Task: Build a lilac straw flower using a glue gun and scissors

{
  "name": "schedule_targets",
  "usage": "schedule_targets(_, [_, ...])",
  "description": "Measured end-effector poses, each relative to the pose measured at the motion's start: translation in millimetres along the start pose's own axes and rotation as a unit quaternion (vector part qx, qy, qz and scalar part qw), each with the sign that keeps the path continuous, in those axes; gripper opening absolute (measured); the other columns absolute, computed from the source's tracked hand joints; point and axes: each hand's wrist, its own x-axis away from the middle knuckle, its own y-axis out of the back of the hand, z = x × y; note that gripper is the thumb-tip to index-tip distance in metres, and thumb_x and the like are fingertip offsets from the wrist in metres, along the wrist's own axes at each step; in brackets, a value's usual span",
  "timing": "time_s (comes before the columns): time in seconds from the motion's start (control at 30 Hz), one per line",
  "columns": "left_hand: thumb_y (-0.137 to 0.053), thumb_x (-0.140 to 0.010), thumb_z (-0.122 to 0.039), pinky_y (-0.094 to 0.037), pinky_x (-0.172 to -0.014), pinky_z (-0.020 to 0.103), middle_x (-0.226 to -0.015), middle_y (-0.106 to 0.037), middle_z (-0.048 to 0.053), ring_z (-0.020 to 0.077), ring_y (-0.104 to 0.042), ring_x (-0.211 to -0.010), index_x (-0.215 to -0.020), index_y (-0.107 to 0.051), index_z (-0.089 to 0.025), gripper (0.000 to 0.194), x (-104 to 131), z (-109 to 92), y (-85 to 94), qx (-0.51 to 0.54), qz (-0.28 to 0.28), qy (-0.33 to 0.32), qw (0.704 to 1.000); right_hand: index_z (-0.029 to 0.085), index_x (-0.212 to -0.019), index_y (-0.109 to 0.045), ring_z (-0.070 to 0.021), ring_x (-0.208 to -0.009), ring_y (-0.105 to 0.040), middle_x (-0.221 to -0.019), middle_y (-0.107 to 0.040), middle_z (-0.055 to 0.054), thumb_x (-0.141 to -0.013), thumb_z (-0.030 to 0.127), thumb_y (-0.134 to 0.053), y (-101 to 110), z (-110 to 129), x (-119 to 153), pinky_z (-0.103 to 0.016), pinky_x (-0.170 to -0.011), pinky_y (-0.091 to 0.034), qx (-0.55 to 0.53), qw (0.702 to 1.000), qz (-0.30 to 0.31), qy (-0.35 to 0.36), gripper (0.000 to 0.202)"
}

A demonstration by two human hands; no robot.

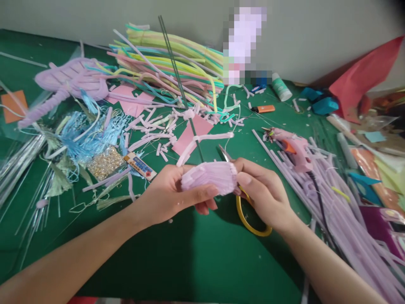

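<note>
A flat lilac piece made of fuzzy stems side by side (207, 178) is held over the front middle of the table. My left hand (177, 192) is closed round its left part, thumb across the front. At its right end, my right hand (262, 190) pinches the edge with thumb and index finger. Scissors with yellow handles (253, 217) hang beneath the right hand, their blades partly hidden by the fingers. Just behind, dark thin rods (179, 80) with a lilac stem joint (196, 138) slant up over pink paper (202, 126).
On the green table (152, 261), a pink glue gun (295, 150) and long lilac stems (335, 202) lie right. Coloured stems (171, 59) are heaped behind. Blue tassels (91, 131), a bead bag (106, 162) and a woven lilac piece (72, 80) sit left. An orange lighter (265, 109) lies behind.
</note>
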Motion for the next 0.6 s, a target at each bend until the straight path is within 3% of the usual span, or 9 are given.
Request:
schedule_targets(0.2, [-0.078,-0.079,-0.031,-0.055,-0.056,0.017,-0.062,-0.071,0.0,0.0094,-0.064,-0.053,-0.071,-0.07,-0.015,0.02,-1.4,2.4,-0.2,0.014,-0.006,0.003,1.0,0.021,-0.069,-0.046,-0.0103,-0.054,-0.036,-0.062,-0.04,0.003,-0.096,0.04,-0.05,-4.7,-1.7,1.3,-0.024,-0.049,-0.031,0.038,0.999,-0.015,0.022,0.034])
schedule_targets(0.33, [-0.078,-0.08,-0.03,-0.054,-0.057,0.015,-0.064,-0.072,-0.001,0.008,-0.064,-0.056,-0.073,-0.071,-0.015,0.018,0.0,2.1,0.2,0.013,-0.021,-0.007,1.0,0.021,-0.075,-0.052,-0.0109,-0.056,-0.042,-0.065,-0.046,0.003,-0.097,0.033,-0.051,-2.3,-3.5,3.6,-0.026,-0.051,-0.033,0.096,0.995,-0.024,0.03,0.025])
schedule_targets(0.43, [-0.076,-0.082,-0.031,-0.053,-0.057,0.014,-0.063,-0.07,-0.002,0.0071,-0.063,-0.056,-0.072,-0.071,-0.016,0.019,1.7,1.2,-1.0,0.015,-0.023,-0.012,1.0,0.024,-0.098,-0.059,-0.0154,-0.071,-0.05,-0.081,-0.054,-0.001,-0.092,0.025,-0.06,-2.6,-4.5,5.9,-0.03,-0.06,-0.041,0.168,0.973,-0.122,0.099,0.007])
schedule_targets(0.5, [-0.074,-0.084,-0.03,-0.053,-0.058,0.013,-0.062,-0.068,-0.003,0.0062,-0.061,-0.056,-0.072,-0.071,-0.016,0.019,2.7,1.6,-3.2,0.021,-0.022,-0.018,0.999,0.027,-0.109,-0.058,-0.0183,-0.081,-0.051,-0.091,-0.053,-0.003,-0.086,0.019,-0.065,-5.9,-2.5,7.5,-0.033,-0.068,-0.042,0.205,0.944,-0.187,0.176,0.025])
schedule_targets(0.6, [-0.079,-0.078,-0.023,-0.051,-0.057,0.011,-0.062,-0.067,-0.005,0.0049,-0.06,-0.057,-0.073,-0.071,-0.017,0.011,4.1,3.8,-7.4,0.036,-0.009,-0.024,0.999,0.029,-0.109,-0.06,-0.0196,-0.088,-0.048,-0.096,-0.049,-0.004,-0.082,0.018,-0.07,-14.4,7.1,10.4,-0.037,-0.076,-0.04,0.27,0.918,-0.2,0.21,0.031])
